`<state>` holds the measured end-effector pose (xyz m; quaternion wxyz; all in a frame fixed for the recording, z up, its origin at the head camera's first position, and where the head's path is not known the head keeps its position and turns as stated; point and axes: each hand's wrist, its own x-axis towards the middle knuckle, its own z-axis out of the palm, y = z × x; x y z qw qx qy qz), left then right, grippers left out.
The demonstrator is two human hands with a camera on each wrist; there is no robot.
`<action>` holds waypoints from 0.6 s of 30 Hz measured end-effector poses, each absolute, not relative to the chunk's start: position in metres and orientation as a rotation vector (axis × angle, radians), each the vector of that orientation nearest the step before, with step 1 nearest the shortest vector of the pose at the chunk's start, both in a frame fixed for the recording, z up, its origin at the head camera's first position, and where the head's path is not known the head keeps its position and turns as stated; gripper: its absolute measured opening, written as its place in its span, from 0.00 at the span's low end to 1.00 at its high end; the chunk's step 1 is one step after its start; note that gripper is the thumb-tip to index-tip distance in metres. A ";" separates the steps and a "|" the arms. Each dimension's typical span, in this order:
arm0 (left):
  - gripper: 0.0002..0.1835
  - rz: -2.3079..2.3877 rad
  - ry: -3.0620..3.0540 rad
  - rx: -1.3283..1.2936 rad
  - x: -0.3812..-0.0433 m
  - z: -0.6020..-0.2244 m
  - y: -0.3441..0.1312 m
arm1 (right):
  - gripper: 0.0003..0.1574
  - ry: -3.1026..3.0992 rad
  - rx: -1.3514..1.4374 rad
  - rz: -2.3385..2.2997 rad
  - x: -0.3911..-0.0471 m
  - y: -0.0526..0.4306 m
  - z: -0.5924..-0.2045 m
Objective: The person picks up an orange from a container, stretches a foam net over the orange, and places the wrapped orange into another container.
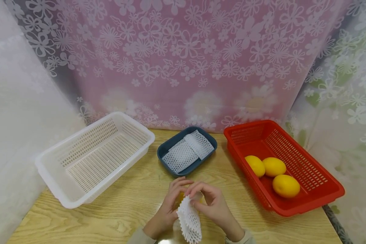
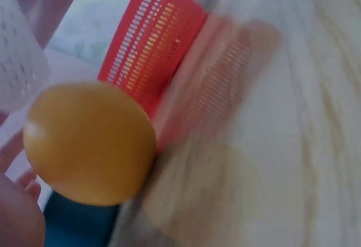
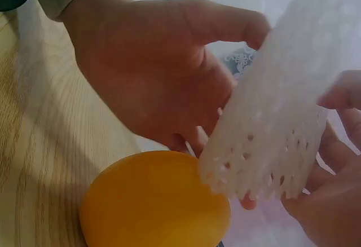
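A white foam fruit net is held between both hands over the front of the table. My right hand pinches the upper edge of the net with thumb and fingers. On the other side, my left hand holds it, its thumb against the mesh in the right wrist view and its fingers partly hidden behind. Just below the net's toothed open end is a yellow lemon, also large in the left wrist view. From the head, the hands hide most of that lemon.
A red basket on the right holds three yellow lemons. The small dark blue tray at the back middle contains several folded white foam nets. To the left stands a white basket. A pink flowered curtain hangs behind the table.
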<state>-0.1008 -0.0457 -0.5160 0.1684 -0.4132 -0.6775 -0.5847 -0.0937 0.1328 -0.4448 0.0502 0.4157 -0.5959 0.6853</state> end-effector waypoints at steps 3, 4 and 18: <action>0.20 -1.632 -1.971 -1.158 -0.093 -0.506 -0.043 | 0.19 -1.866 1.200 2.103 -0.092 0.134 -0.443; 0.20 -1.621 -1.977 -1.154 -0.091 -0.504 -0.042 | 0.19 -1.887 1.168 2.118 -0.091 0.134 -0.443; 0.24 -1.893 -2.066 -0.874 -0.061 -0.471 -0.033 | 0.27 -1.925 1.258 2.278 -0.096 0.145 -0.436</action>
